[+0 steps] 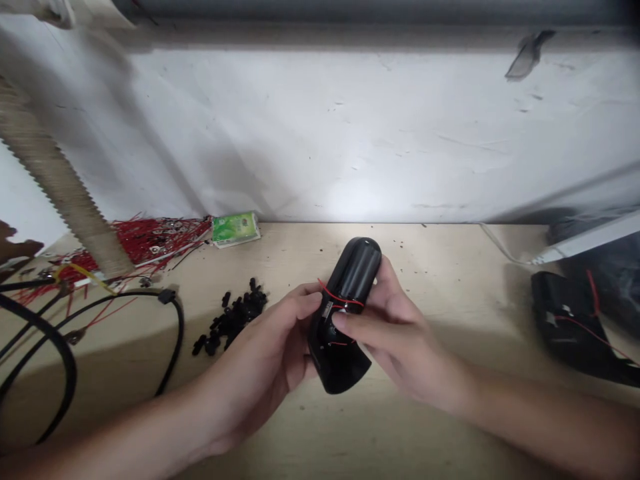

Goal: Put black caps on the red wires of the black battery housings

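Held above the table is a glossy black plastic housing, rounded at its far end and flared at the near end. Thin red wires cross its middle, near a small printed mark. My left hand grips the housing's left side, thumb close to a wire end. From the right, my right hand holds it too, with its thumb pressed on the middle just below the red wires. What lies under that thumb is hidden, as are most of the fingers behind the housing.
Small black parts lie in a pile left of my hands. Beyond them are a green packet and a heap of red wires. Black cable loops at the left. Another black housing with red wires sits at the right.
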The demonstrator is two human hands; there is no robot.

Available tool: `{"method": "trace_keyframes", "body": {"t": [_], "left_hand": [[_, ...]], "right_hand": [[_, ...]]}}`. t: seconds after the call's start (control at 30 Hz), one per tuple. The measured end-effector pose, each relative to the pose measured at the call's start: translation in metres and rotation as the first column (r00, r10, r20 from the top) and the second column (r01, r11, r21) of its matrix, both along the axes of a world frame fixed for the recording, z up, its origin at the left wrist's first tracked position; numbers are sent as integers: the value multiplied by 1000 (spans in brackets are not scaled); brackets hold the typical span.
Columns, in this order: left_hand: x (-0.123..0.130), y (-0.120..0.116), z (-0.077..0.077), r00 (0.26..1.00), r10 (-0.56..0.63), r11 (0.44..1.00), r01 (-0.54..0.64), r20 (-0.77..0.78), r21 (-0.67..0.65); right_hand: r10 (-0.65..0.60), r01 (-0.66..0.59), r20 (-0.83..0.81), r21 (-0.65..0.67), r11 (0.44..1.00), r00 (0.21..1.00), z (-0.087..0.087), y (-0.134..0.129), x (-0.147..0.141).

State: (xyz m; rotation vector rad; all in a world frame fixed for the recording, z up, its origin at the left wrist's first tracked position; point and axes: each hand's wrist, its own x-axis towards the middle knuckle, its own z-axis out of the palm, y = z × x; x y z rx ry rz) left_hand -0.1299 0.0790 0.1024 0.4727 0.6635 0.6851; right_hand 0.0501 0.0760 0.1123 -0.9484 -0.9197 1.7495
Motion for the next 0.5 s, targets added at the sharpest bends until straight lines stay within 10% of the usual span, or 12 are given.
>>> {"method": "trace_keyframes", "body": {"t": [0.5], "left_hand": [[-1,0,2,1000,2,1000,-2,-16,11]], "right_hand": [[14,-14,10,30,999,1000,0,-2,-4]]}}
